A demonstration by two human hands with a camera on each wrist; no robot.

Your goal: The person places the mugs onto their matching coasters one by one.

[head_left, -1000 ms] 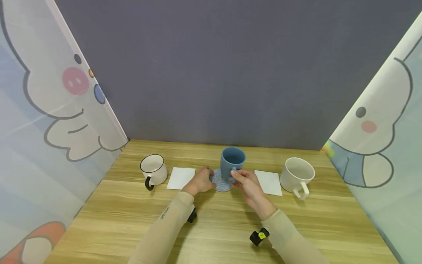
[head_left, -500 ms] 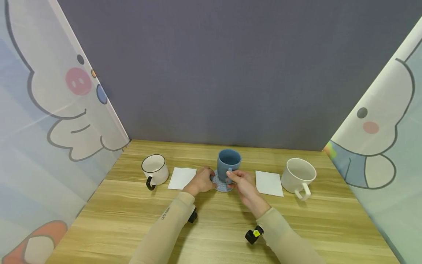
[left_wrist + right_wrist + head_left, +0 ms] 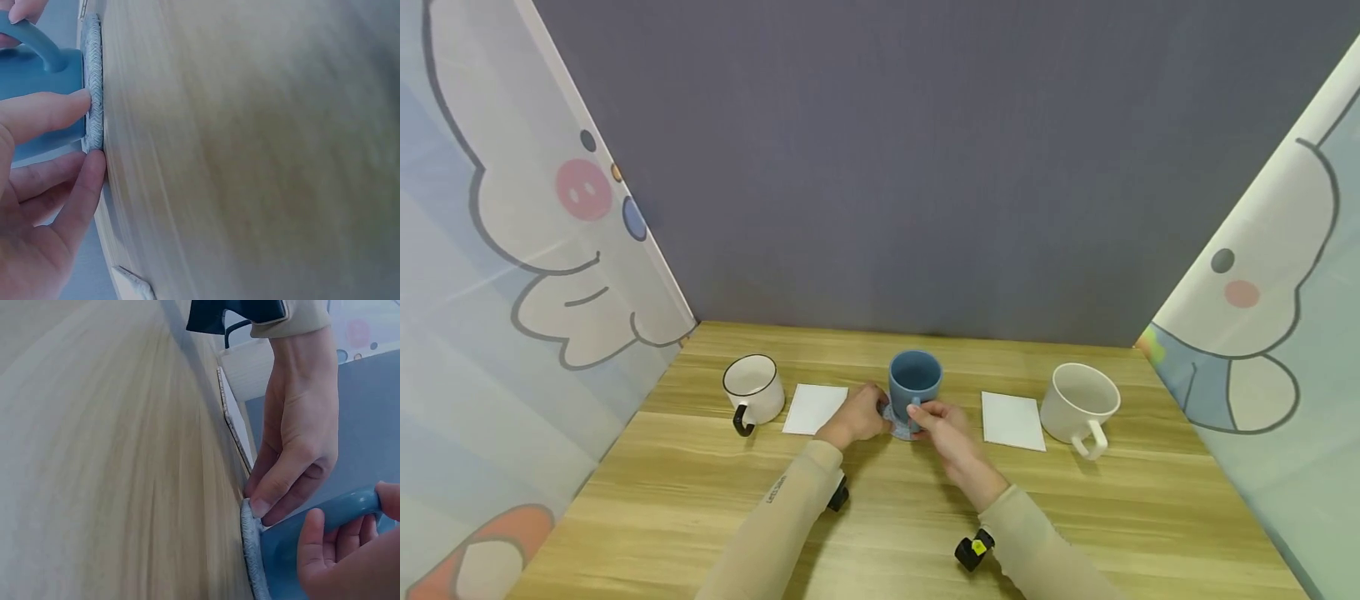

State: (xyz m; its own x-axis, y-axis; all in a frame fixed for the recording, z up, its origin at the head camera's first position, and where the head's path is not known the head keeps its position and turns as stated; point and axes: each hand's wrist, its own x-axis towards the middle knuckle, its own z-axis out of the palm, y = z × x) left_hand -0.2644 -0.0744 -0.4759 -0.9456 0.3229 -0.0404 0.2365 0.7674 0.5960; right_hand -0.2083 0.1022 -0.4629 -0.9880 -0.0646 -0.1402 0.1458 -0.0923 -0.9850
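Observation:
A blue mug (image 3: pixel 916 372) sits upright over a round, woven grey-blue coaster (image 3: pixel 94 81), its base right at the coaster's face in both wrist views. My right hand (image 3: pixel 946 435) grips the mug's handle (image 3: pixel 350 509), thumb on top and fingers curled through below. On the coaster's left edge, my left hand (image 3: pixel 859 414) pinches the rim between thumb and fingers, as the left wrist view shows. The mug hides most of the coaster in the head view.
White square coasters lie left (image 3: pixel 815 408) and right (image 3: pixel 1013 421) of the hands. Beyond them stand a white mug with black rim and handle (image 3: pixel 754 390) and a plain white mug (image 3: pixel 1078 404). A grey panel (image 3: pixel 880 167) rises behind the wooden table (image 3: pixel 880 525).
The right hand has brought the blue mug left and down, onto the round coaster. The left hand stays at the coaster's edge.

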